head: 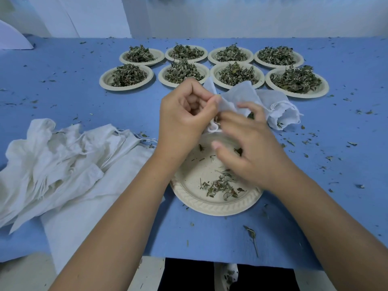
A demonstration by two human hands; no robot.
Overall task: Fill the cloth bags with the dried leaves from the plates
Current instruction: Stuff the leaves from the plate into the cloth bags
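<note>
Your left hand (184, 114) pinches the cloth bag (235, 99) by its rim at the far edge of the near plate (201, 206); your right hand (252, 148), blurred at the mouth — grip indeterminate — should keep the opening over that plate while gathering its last dried leaves (220, 185).

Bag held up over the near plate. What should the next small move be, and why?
Probably the right hand drops to scoop the leftover leaves from the near plate into the bag that the left hand pinches; a small scatter lies there.
</note>
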